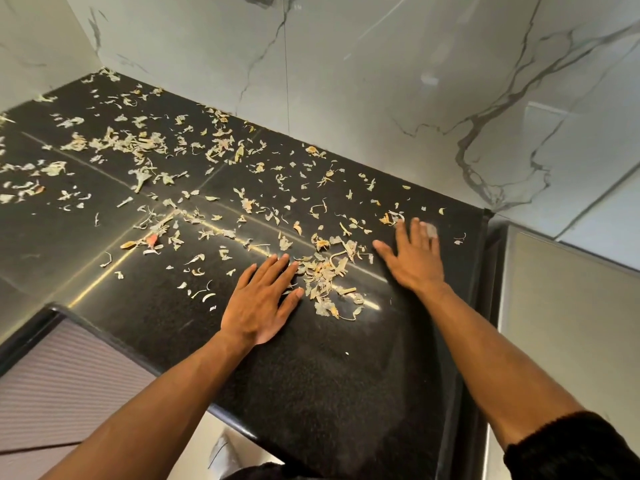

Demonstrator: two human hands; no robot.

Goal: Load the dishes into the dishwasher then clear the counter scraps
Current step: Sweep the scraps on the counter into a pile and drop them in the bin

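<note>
Bright overhead light; glare streaks on counter (311,358); right fingertips possibly motion-blurred; wide-angle edge bending.

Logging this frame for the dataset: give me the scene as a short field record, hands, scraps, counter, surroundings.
left hand: flat on the counter, fingers straight, holding nothing
right hand: flat on the counter, fingers spread, holding nothing
gathered pile: small heap of scraps between the two hands
loose scraps: strewn over most of the counter, thickest far left
counter: black, glossy; near part bare
wall: white marble, grey veins
dishes: none in view
task stage: scraps not yet cleared
</note>
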